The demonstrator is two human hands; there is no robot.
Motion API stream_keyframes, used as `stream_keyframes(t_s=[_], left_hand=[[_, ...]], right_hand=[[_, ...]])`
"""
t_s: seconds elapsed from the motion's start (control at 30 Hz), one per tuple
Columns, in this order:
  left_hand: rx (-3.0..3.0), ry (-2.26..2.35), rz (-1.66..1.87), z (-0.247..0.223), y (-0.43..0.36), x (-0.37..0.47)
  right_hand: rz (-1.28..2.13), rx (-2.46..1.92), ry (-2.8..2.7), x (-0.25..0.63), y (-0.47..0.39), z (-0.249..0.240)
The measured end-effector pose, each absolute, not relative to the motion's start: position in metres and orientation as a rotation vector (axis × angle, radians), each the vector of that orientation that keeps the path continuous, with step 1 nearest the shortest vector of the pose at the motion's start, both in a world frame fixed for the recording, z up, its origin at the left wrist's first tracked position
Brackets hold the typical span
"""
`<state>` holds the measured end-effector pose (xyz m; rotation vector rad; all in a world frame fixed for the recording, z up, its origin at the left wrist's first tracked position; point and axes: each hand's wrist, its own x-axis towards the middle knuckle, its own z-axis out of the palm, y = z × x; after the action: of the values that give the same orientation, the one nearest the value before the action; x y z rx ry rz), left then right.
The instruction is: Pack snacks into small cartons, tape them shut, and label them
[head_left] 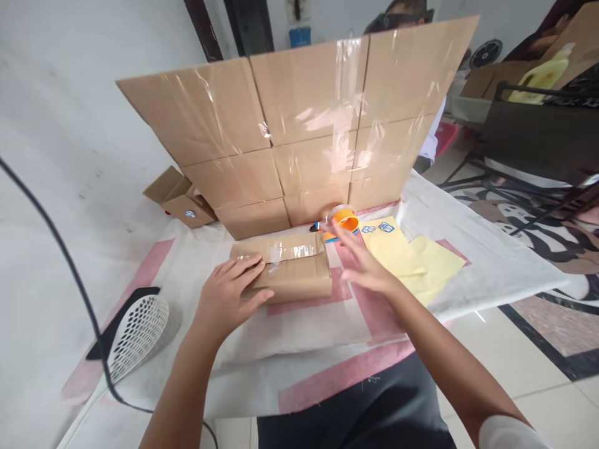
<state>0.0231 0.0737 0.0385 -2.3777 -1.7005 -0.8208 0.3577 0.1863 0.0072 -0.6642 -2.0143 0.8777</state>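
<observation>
A small brown cardboard box (299,277) lies on the table with clear tape across its top. My left hand (229,293) rests flat on the box's left end, fingers spread and thumb along the front edge. To the right of the box, my right hand (365,265) hovers with fingers stretched out and nothing held. Its fingertips are right by an orange and blue tape dispenser (346,219) with a roll on it; whether they touch it I cannot tell. Yellow paper sheets (412,255) with blue-printed stickers lie right of the dispenser.
A large taped cardboard panel (313,118) stands upright behind the box. At the left back is an open carton (187,202). A white fly swatter (140,330) and a dark cable (60,243) are on the left. Beyond the panel sits a person (407,12); a chair (533,131) stands right.
</observation>
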Motion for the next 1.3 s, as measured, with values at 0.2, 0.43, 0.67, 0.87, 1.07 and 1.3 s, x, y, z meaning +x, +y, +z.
stream_keyframes(t_s=[0.2,0.43,0.67,0.87,1.07,1.3], left_hand=[[-2.038,-1.859,-0.639,0.023,0.046,0.035],[-1.922,-1.916,-0.734,0.066,0.070,0.076],[-2.725,-2.009,-1.599,0.067,0.105,0.168],[-2.687,-1.562,-2.122,0.044,0.106,0.198],[-2.899,-1.899,-2.348,0.054,0.087,0.214],[-2.686,-2.073,-2.662,0.042,0.072,0.225]], right_hand=[[0.981,-1.410,-1.504,0.348,0.248,-0.013],[0.751,-1.299,-1.515,0.315,0.253,-0.004],[0.163,-0.717,-1.658,0.364,0.147,0.039],[-0.103,-0.850,-1.685,0.386,0.119,0.041],[-0.193,-1.011,-1.581,0.394,0.123,0.036],[-0.071,-1.136,-1.494,0.398,0.138,0.046]])
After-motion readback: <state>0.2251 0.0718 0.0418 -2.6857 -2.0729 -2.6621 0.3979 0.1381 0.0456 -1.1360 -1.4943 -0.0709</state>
